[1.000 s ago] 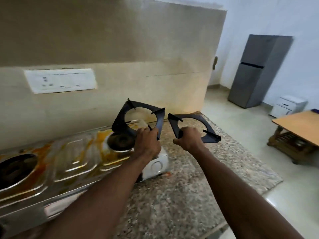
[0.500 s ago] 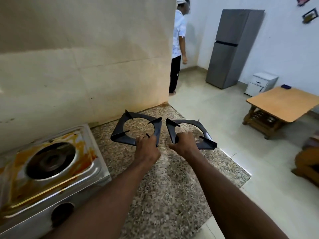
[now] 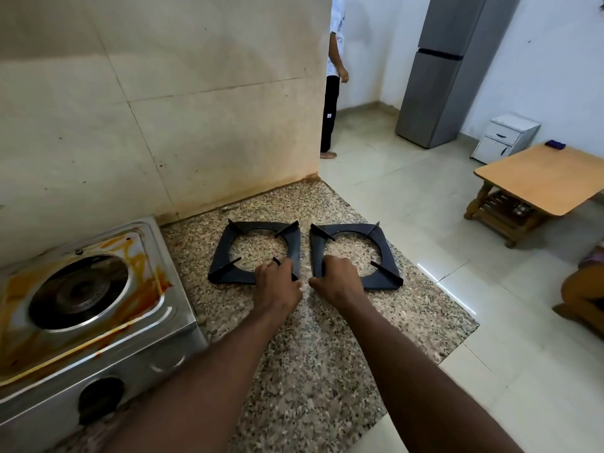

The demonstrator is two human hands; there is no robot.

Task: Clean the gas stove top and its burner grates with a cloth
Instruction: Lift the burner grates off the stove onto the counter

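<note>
Left hand [image 3: 277,286] grips left grate [image 3: 228,276] | right hand [image 3: 336,282] grips right grate [image 3: 382,282] | grates flat, side by side on table [image 3: 310,371], right of stained stove [image 3: 147,354]

Left hand [image 3: 278,286], right hand [image 3: 340,282] and forearms are bare.

Only "29" can be read — white, on a bystander's black trousers [image 3: 329,103].
</note>
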